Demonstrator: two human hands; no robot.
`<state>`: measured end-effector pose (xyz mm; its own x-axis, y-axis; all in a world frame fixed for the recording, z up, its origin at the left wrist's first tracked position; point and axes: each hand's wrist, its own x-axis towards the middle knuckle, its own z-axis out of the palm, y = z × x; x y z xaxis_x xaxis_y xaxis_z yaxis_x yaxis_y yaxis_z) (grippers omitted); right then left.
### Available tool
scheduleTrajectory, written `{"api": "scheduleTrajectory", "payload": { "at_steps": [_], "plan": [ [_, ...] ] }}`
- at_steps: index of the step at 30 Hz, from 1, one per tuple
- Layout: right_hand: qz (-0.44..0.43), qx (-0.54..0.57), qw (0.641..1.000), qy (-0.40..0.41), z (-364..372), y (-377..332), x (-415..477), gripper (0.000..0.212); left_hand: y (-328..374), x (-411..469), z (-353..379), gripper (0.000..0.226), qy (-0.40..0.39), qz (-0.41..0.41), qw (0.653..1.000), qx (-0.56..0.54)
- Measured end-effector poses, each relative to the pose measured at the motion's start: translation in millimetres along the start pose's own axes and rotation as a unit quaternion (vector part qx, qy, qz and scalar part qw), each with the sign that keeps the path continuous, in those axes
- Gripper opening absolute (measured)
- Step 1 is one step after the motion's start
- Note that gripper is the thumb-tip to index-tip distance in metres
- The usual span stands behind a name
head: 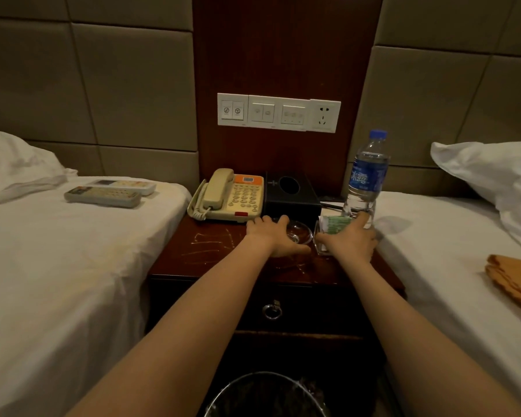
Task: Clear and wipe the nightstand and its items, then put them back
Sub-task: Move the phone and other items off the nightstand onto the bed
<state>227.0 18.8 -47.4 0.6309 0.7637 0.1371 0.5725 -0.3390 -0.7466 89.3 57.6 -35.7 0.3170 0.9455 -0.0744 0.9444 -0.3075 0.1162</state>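
The dark wood nightstand (211, 251) stands between two beds, its top marked with pale streaks. On it sit a beige telephone (229, 197), a black tissue box (292, 194), a clear glass ashtray (300, 231), a clear holder with green packets (333, 227) and a blue-capped water bottle (366, 179). My left hand (272, 236) grips the ashtray's near left rim, thumb along the front. My right hand (352, 240) wraps around the packet holder, its fingertips reaching the bottle's base.
Two remote controls (109, 192) lie on the left bed. An orange folded cloth (515, 281) rests on the right bed below a white pillow (491, 173). A wire wastebasket (268, 395) stands on the floor before the drawer. A switch panel (278, 112) is on the wall.
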Motion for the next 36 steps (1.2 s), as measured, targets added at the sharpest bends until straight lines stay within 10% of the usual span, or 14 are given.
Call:
{"api": "scheduleTrajectory", "payload": {
  "at_steps": [14, 36],
  "plan": [
    [-0.05, 0.105, 0.992, 0.058, -2.8, -11.4, -10.2, 0.095, -16.0, -2.5, -13.1, 0.088, 0.088, -0.007, 0.982, -0.167],
    [-0.225, 0.171, 0.943, -0.177, 109.0, -193.4, -109.7, 0.087, -254.8, -95.4, -72.8, 0.098, 0.224, -0.29, 0.921, -0.132]
  ]
}}
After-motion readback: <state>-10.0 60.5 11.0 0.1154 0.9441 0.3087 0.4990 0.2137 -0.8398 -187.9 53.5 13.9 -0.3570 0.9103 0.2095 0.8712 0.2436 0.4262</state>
